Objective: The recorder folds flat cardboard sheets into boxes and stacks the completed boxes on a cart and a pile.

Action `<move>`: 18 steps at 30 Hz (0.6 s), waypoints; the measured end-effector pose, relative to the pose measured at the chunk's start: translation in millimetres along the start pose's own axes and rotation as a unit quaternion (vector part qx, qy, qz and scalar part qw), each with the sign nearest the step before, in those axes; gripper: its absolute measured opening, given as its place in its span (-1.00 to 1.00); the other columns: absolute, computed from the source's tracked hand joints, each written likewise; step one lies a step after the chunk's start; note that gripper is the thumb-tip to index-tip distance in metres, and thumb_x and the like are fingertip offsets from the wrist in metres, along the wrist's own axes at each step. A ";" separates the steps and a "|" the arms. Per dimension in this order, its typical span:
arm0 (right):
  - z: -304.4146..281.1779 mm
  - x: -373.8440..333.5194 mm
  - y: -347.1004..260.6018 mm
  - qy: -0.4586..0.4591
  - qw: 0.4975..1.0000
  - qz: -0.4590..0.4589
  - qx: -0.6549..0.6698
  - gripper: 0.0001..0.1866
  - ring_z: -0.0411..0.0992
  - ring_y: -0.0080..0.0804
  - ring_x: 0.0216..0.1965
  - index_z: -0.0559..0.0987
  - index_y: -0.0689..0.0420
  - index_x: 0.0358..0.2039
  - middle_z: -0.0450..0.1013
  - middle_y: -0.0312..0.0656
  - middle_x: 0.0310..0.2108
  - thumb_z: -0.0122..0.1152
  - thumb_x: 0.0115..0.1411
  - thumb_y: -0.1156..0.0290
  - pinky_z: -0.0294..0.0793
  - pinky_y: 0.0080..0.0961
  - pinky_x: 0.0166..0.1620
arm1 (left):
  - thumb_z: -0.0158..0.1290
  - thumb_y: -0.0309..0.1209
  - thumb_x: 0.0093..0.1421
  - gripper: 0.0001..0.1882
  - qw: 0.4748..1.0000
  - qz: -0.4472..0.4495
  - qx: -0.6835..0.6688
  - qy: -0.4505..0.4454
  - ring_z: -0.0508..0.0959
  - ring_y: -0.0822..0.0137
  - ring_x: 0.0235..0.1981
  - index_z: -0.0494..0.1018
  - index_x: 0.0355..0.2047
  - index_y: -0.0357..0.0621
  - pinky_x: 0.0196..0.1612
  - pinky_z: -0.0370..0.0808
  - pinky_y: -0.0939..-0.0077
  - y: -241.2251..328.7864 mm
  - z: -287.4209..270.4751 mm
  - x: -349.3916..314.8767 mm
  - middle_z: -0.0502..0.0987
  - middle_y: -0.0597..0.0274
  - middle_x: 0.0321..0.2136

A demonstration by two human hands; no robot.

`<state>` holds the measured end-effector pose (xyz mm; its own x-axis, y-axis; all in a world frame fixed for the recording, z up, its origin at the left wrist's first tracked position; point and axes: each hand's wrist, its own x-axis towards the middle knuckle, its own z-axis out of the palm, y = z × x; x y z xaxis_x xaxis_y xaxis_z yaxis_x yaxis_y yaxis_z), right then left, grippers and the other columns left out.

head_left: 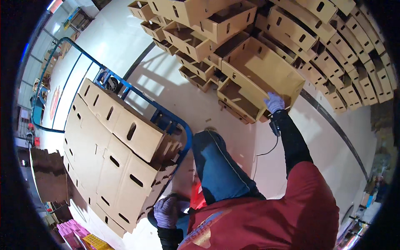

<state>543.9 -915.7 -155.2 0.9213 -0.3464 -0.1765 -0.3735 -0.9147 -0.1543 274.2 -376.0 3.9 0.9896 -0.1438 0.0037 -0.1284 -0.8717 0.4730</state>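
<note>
My right hand [275, 102], in a light purple glove, grips the near rim of an open, empty cardboard box [266, 68]. That box sits on top of other open boxes at the front of a stack. My left hand [166, 211], gloved the same way, is low beside my left leg, near the flattened cardboard [100, 154]. Its fingers are curled together, and what lies under them is hidden. Along my right wrist a small dark device [275, 127] hangs with a thin cable.
A blue-framed cart [183, 129] with a wheel carries the flattened cardboard, at left. Stacked open boxes [189, 39] stand ahead, and more rows of boxes [333, 54] fill the far right. Pink stacked items [75, 233] and a yellow crate [96, 241] are at lower left.
</note>
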 end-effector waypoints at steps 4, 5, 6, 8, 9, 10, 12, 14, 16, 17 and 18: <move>-2.3 0.5 -5.3 -0.025 0.999 -0.013 -0.032 -0.49 0.32 -0.10 -0.01 0.34 0.01 0.01 0.34 -0.05 -0.03 0.07 0.05 0.12 0.32 -0.21 0.01 | 0.09 -0.40 -0.05 -0.86 0.998 -0.037 -0.038 0.019 0.52 0.10 -0.44 0.51 -0.42 -0.09 -0.37 0.45 0.36 -9.3 -6.7 -15.5 0.52 0.08 -0.49; -4.6 0.8 -2.8 0.000 0.998 -0.011 -0.068 -0.47 0.32 -0.10 -0.01 0.31 0.00 0.04 0.33 -0.06 -0.02 0.07 0.05 0.14 0.31 -0.20 0.02 | 0.08 -0.45 -0.05 -0.84 0.993 -0.058 -0.068 0.076 0.53 0.22 -0.45 0.52 -0.40 -0.13 -0.36 0.45 0.42 -7.5 -13.1 -17.9 0.54 0.12 -0.50; -3.6 -0.6 -9.8 0.022 0.995 -0.015 -0.098 -0.45 0.31 -0.10 -0.01 0.28 -0.02 0.07 0.32 -0.06 -0.01 0.07 0.04 0.16 0.30 -0.19 0.02 | 0.08 -0.51 -0.05 -0.83 0.983 -0.083 -0.090 0.136 0.54 0.34 -0.47 0.53 -0.38 -0.17 -0.36 0.46 0.49 -5.0 -25.6 -20.0 0.56 0.16 -0.51; -18.9 -20.8 -47.2 0.127 0.975 -0.060 -0.170 -0.40 0.31 -0.10 -0.02 0.23 -0.03 0.11 0.32 -0.07 -0.02 0.10 0.04 0.16 0.26 -0.20 0.06 | 0.10 -0.44 0.03 -0.88 0.970 -0.132 -0.021 0.201 0.56 0.34 -0.48 0.53 -0.42 -0.21 -0.36 0.48 0.52 -37.7 -52.8 -39.6 0.57 0.16 -0.49; -22.7 -21.8 -66.4 0.145 0.975 -0.107 -0.129 -0.43 0.31 -0.10 -0.03 0.24 -0.03 0.10 0.32 -0.06 -0.04 0.08 0.06 0.16 0.27 -0.22 0.06 | 0.07 -0.50 0.04 -0.90 0.950 -0.139 0.011 0.278 0.55 0.38 -0.47 0.52 -0.41 -0.23 -0.35 0.48 0.53 -53.6 -64.4 -46.9 0.57 0.20 -0.50; -23.6 -21.9 -84.8 0.161 0.972 -0.148 -0.088 -0.46 0.32 -0.10 -0.04 0.26 -0.02 0.08 0.33 -0.04 -0.05 0.05 0.07 0.17 0.27 -0.24 0.05 | 0.05 -0.55 0.05 -0.91 0.925 -0.140 0.042 0.351 0.54 0.42 -0.47 0.52 -0.41 -0.25 -0.33 0.48 0.55 -72.1 -78.4 -51.4 0.56 0.24 -0.51; -31.9 -23.7 -132.6 0.149 0.959 -0.241 0.030 -0.51 0.32 -0.09 -0.06 0.29 0.00 0.05 0.34 -0.02 -0.08 0.03 0.10 0.18 0.28 -0.27 0.04 | 0.01 -0.65 0.03 -0.81 0.890 -0.218 0.065 0.394 0.52 0.44 -0.34 0.49 -0.30 -0.26 -0.23 0.45 0.59 -106.0 -120.1 -66.4 0.55 0.21 -0.42; -50.0 -36.6 -212.5 0.078 0.915 -0.350 0.183 -0.54 0.31 -0.07 -0.06 0.32 0.05 0.02 0.35 0.01 -0.11 0.01 0.12 0.17 0.28 -0.29 0.04 | 0.03 -0.59 0.05 -0.70 0.851 -0.271 0.014 0.450 0.48 0.35 -0.21 0.41 -0.15 -0.26 -0.10 0.39 0.54 -180.7 -144.1 -117.8 0.50 0.11 -0.28; -87.5 -82.0 -302.3 -0.035 0.894 -0.406 0.187 -0.53 0.29 -0.05 -0.01 0.32 0.13 0.03 0.34 0.05 -0.06 -0.02 0.15 0.15 0.25 -0.31 0.07 | 0.13 -0.33 0.03 -0.49 0.787 -0.423 0.244 0.377 0.38 0.06 -0.04 0.30 -0.02 -0.25 0.06 0.28 0.32 -237.1 -158.0 -173.4 0.41 -0.02 -0.09; -79.8 -82.5 -329.6 -0.042 0.877 -0.434 0.202 -0.49 0.26 -0.05 0.03 0.30 0.16 0.04 0.30 0.05 -0.01 -0.05 0.17 0.11 0.23 -0.31 0.09 | 0.14 -0.24 0.01 -0.44 0.753 -0.500 0.237 0.357 0.36 0.04 -0.01 0.30 -0.02 -0.26 0.07 0.27 0.31 -247.9 -161.1 -172.8 0.38 -0.04 -0.06; -67.4 -83.5 -360.2 -0.053 0.856 -0.466 0.219 -0.45 0.23 -0.04 0.06 0.28 0.19 0.06 0.27 0.06 0.04 -0.07 0.18 0.07 0.20 -0.31 0.11 | 0.14 -0.14 -0.01 -0.39 0.710 -0.577 0.227 0.334 0.33 0.03 0.02 0.30 -0.01 -0.26 0.09 0.25 0.30 -258.0 -163.8 -176.8 0.36 -0.07 -0.03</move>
<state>608.8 -571.3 -19.4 0.8348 0.5330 0.1379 0.4921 -0.6101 -0.6209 143.0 -48.9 25.6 0.2430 0.9109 0.3334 0.9353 -0.3111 0.1684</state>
